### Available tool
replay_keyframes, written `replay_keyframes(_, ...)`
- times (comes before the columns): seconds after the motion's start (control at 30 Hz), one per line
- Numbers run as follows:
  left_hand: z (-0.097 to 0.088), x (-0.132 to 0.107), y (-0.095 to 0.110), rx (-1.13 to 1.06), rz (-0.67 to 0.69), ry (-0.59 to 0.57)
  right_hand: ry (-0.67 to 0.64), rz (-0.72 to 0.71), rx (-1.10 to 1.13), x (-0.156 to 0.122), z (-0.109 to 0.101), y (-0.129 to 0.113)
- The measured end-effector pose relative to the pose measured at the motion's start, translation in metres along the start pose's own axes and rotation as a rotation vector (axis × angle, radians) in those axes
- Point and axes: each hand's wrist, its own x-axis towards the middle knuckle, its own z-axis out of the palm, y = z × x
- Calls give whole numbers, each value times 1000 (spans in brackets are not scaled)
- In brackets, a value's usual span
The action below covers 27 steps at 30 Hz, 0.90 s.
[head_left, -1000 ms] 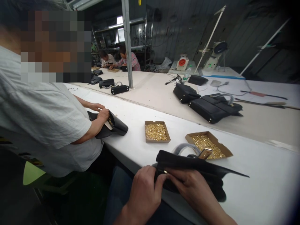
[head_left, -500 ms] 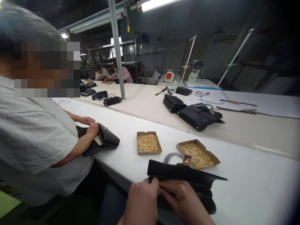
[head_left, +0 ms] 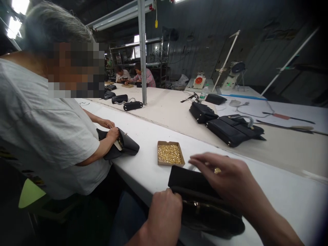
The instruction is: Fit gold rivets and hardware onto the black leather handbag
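While a white-covered surface (head_left: 148, 133) runs long and slanting past us, a co-worker in a pale grey T-shirt (head_left: 48, 126) bends over it to the worker's left, both hands on a dark bag (head_left: 131, 145). Across on the farther, beige surface (head_left: 164, 106) I can see 2 finished-looking satchels (head_left: 230, 128) lying close together. The black handbag (head_left: 212, 218) being handled is at the near edge of the white surface, its flap (head_left: 183, 176) tipped up and away from the worker. The right hand (head_left: 228, 177) hovers over the bag's right side, fingers stretched, tips close together; whether that grip pinches anything, I can't tell. The left hand (head_left: 165, 212) is bunched at the bag's left end, its grip pinching the edge. Just beyond the flap sits a cardboard tray (head_left: 166, 163) of small gold-coloured pieces (head_left: 169, 153). At the bag's front glints a tiny metal fitting (head_left: 196, 205).
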Motion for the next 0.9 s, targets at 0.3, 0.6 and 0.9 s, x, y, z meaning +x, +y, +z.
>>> replay_keyframes(0.3,17,8,-15,29,47,152,-784,271,-406,118,126,95)
replay_keyframes(0.6,40,8,-39,-133,104,268,-866,289,-523,97,176,130)
replay_keyframes(0.9,36,7,-38,-128,98,264,-772,304,-545,103,173,132)
